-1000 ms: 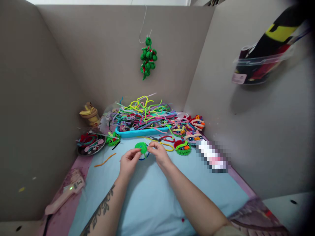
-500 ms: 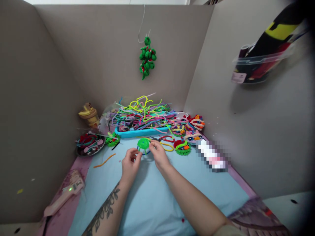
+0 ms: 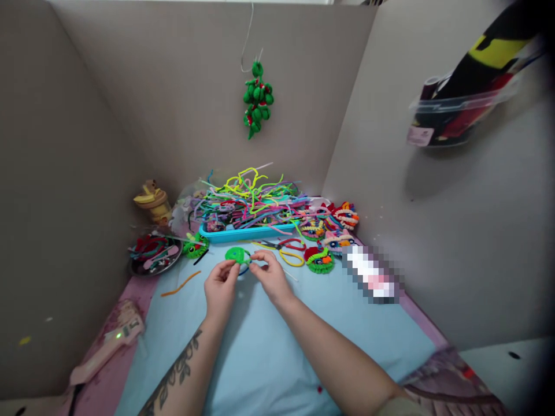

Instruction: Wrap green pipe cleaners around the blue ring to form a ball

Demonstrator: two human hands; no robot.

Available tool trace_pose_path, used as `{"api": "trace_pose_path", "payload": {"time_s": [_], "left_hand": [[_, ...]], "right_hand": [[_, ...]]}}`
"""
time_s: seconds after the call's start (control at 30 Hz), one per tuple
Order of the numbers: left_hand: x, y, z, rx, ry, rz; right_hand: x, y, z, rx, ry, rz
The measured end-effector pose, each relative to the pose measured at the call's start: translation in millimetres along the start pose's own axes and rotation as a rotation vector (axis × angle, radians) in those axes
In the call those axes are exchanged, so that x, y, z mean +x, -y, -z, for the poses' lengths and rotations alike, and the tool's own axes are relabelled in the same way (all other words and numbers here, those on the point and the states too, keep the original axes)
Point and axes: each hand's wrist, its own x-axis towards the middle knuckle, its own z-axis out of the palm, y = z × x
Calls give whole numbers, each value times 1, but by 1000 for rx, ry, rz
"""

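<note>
Both of my hands meet over the light blue mat [image 3: 269, 346]. My left hand [image 3: 220, 287] pinches a small round green pipe-cleaner piece [image 3: 236, 255] with a blue strand at its edge. My right hand [image 3: 271, 275] is closed in a pinch on the right side of the same piece. Just beyond the hands lie red-and-yellow scissors [image 3: 286, 249]. A blue tray [image 3: 243, 233] heaped with coloured pipe cleaners [image 3: 251, 199] stands behind them.
Finished pipe-cleaner figures [image 3: 329, 234] lie at the right of the tray. A round dish of scraps [image 3: 154, 255] and a yellow figure [image 3: 151, 202] sit at the left. A pink glue gun [image 3: 106, 346] lies at the near left. An orange strand [image 3: 180, 284] rests on the mat. Grey partition walls enclose the desk, and a green ornament [image 3: 256, 98] hangs on the back wall.
The green piece has shifted a little to the left between my fingers and has been turned. Both hands stay pinched on it.
</note>
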Motion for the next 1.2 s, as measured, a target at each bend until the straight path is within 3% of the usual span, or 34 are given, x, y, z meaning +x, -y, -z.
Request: {"api": "trace_pose_path", "payload": {"time_s": [0.2,0.4,0.6,0.9,1.2], "left_hand": [[-3,1,1,26,-22,-28],[-1,0,3,13,-120,-49],[1,1,3,-14,-149,-43],[-2,0,0,-55,-76,-8],[-3,5,0,-70,36,-21]], "right_hand": [[-10,12,0,-257,-187,291],[-17,15,-2,-383,7,418],[-16,14,-6,-414,95,425],[-15,9,-8,-346,85,377],[-7,3,-9,3,7,94]]}}
